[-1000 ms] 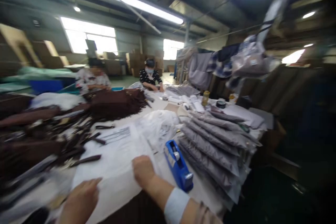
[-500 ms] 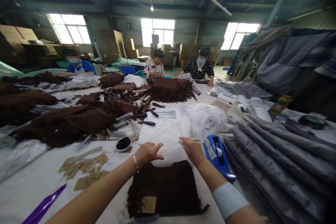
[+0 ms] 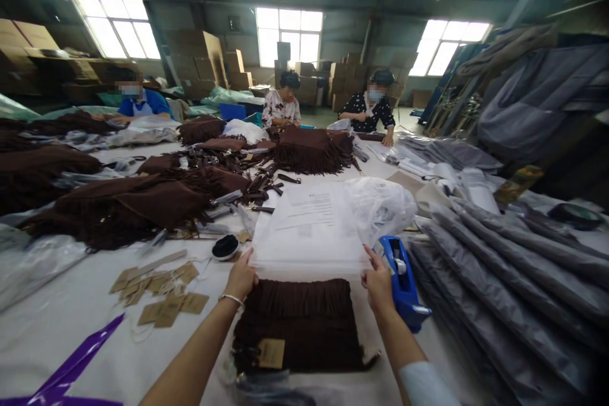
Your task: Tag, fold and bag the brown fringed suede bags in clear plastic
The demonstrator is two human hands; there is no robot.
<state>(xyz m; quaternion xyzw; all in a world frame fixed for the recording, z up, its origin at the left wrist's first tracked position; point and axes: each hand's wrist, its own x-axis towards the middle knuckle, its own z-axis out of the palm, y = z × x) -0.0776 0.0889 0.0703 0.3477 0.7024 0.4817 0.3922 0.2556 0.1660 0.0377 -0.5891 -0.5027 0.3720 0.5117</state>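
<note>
A white translucent bag with printed text (image 3: pixel 307 228) is stretched between my hands, its near edge just beyond the brown fringed bag. My left hand (image 3: pixel 242 276) pinches its near left corner, fingers closed. At the near right corner, my right hand (image 3: pixel 378 276) grips the edge between thumb and fingers. Below them, the brown fringed bag (image 3: pixel 299 323) lies flat on the table, a tan tag (image 3: pixel 271 353) on its lower left. A blue tape dispenser (image 3: pixel 403 282) stands right beside my right hand.
Tan tags (image 3: pixel 166 295) and a bowl of black material (image 3: pixel 225 246) lie left. Brown fringed bags (image 3: pixel 128 203) are heaped at the far left. Wrapped grey items (image 3: pixel 514 279) fill the right. Crumpled clear plastic (image 3: pixel 380 203) sits ahead. Three people (image 3: pixel 368 111) sit across the table.
My hands have moved apart to the corners of the white bag, which now lies spread flatter and wider. The view has tilted down slightly.
</note>
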